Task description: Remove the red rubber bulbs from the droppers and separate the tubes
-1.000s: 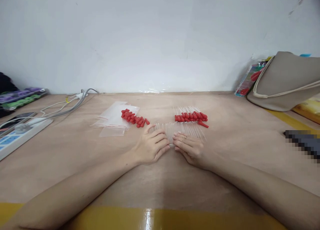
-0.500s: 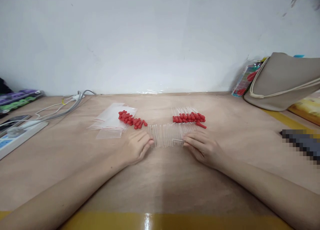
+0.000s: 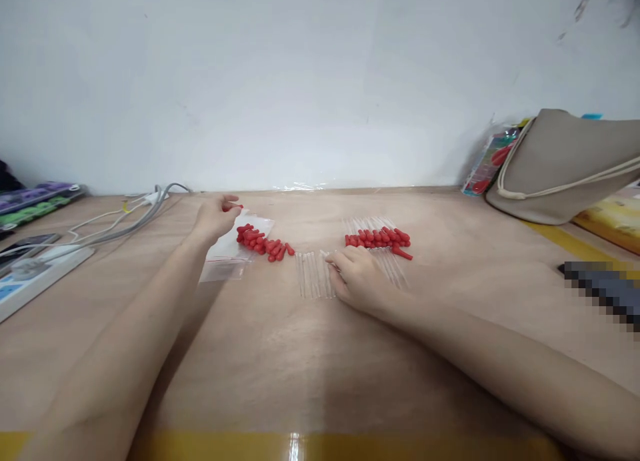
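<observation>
My left hand point(image 3: 219, 215) is over the far left part of a stack of clear zip bags point(image 3: 225, 271), fingertips pinched together. A small red bit shows at the tips; I cannot make out what it belongs to. Red rubber bulbs point(image 3: 260, 242) lie heaped on the bags' right side. My right hand point(image 3: 357, 277) rests on a row of thin glass tubes point(image 3: 310, 274), fingers curled down and closed on a tube; the hand covers the row's middle. Behind it, glass tubes fitted with red bulbs point(image 3: 377, 237) lie side by side.
At left are a white power strip point(image 3: 45, 281), cables point(image 3: 117, 227) and a phone point(image 3: 35, 241). On the right stand a grey-beige bag point(image 3: 560, 167) and a colourful packet point(image 3: 493, 159). A dark blurred object point(image 3: 605, 291) lies nearer on that side. A wall point(image 3: 320, 87) closes off the back.
My left hand has left the tube row's left end and moved up and left to the zip bags. My right hand has slid left over the tubes.
</observation>
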The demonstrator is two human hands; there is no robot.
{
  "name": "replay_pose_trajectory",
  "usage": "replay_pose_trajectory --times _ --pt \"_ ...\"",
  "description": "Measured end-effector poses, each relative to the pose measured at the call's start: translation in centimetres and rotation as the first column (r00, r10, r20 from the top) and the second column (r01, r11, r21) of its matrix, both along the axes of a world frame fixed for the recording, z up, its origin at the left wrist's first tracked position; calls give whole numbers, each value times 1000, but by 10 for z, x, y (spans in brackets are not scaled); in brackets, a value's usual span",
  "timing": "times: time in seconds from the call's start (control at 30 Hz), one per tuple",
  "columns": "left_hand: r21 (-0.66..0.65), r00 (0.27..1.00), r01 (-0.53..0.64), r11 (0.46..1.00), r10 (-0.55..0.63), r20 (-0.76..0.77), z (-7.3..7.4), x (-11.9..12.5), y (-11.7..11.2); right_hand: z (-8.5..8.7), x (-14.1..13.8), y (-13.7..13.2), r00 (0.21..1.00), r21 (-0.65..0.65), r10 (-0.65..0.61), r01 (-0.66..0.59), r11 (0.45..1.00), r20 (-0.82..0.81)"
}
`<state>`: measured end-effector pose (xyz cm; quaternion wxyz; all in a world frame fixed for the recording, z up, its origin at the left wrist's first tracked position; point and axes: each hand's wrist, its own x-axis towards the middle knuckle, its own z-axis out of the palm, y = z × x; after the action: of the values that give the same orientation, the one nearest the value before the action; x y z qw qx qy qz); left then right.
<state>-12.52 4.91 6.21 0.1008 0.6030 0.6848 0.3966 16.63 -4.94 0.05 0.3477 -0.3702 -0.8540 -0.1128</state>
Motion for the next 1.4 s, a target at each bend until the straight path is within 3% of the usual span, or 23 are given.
replay_pose_trajectory --times 0.07,0.2,0.43,0.67,0.87,1.0,1.1,1.2,1.33,1.4 --pt "-18 999 35 999 -34 32 -1 3 0 -3 -10 4 999 -1 1 -1 1000 48" --pt "-88 993 100 991 -104 -48 -4 9 -3 -8 -18 7 991 -58 18 -10 998 131" --pt "-149 949 49 988 -93 -301 -10 10 -2 -7 -20 1 994 -202 49 -28 979 99" --pt "-163 939 15 987 -69 -336 -7 5 -1 -7 -17 -1 993 -253 79 -54 966 88" --pt "-75 925 -87 993 52 -376 2 10 -8 -6 -15 -3 993 -258 83 -59 964 82" --pt "-26 921 -69 997 54 -387 3 12 -10 -8 -10 -3 997 -209 69 -61 976 29" --pt "35 912 -10 999 23 -410 1 22 -11 -8 1 -6 998 -146 67 -67 987 -4" --pt "59 896 144 988 -105 -431 -4 49 -17 -9 17 -11 996 -90 89 -88 992 10" --pt "-46 819 392 919 -371 -438 -18 105 -25 -12 38 -16 993 -21 114 -114 993 39" --pt "-82 747 525 847 -505 -433 -25 133 -26 -15 44 -17 992 -5 122 -122 993 19"
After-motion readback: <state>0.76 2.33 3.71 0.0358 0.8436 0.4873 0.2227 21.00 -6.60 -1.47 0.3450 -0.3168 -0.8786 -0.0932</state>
